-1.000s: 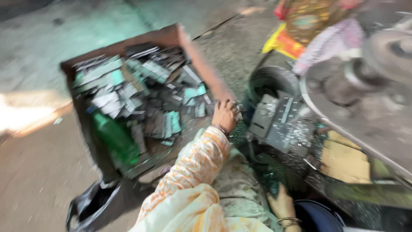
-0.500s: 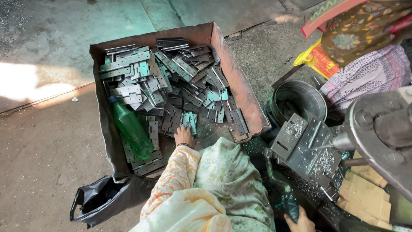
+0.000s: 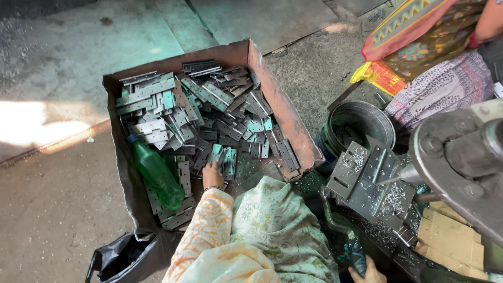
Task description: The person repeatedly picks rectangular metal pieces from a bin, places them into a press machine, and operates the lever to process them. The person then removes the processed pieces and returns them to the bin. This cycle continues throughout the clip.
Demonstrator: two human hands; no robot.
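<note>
Our left hand reaches into the rusty metal tray and rests on the heap of flat hinge plates. The fingers curl around one small plate, which sticks out of the hand toward 12 o'clock; we cannot tell how tightly it is pinched. The rest of the heap spreads from 10 to 2 o'clock of the hand, filling most of the tray. A green plastic bottle lies on its side in the tray at 9 o'clock of the hand, near it but apart.

Our right hand shows only at the bottom edge, beside the drill stand; we cannot tell whether it is spread or closed.

A grey metal bucket stands at 3 o'clock of the tray, just beside it, with a few dark pieces inside. A black bag lies open at 7 o'clock of the tray.
</note>
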